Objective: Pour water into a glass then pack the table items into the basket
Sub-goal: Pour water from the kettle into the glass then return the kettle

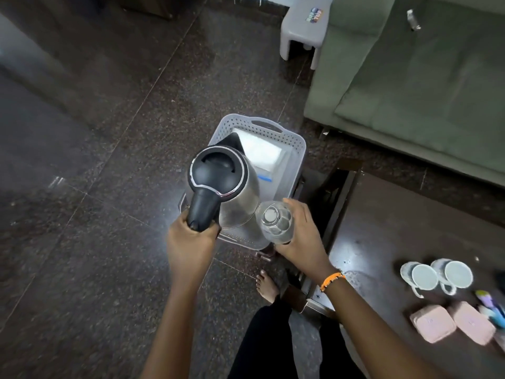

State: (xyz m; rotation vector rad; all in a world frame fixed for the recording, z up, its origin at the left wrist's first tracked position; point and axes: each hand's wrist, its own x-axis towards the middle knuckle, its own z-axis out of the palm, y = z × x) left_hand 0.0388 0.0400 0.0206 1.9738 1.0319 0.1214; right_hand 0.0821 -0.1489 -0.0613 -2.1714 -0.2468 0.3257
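My left hand (191,242) grips the black handle of a steel electric kettle (221,184), which hangs over the near left part of a grey perforated basket (295,144). My right hand (297,233) holds a clear plastic bottle (276,222) upright beside the kettle, over the basket's near right corner. A white folded cloth with a blue edge (259,151) lies inside the basket. On the dark table (382,242) to the right stand two white mugs (420,277) (456,273) and two pink lidded boxes (433,322) (474,321).
The basket rests on a low dark stand beside the table's left edge. A green sofa (410,77) fills the upper right, with a grey plastic stool (303,28) next to it. Colourful items (492,310) lie at the table's right edge. My bare foot (267,285) stands on the dark tiled floor.
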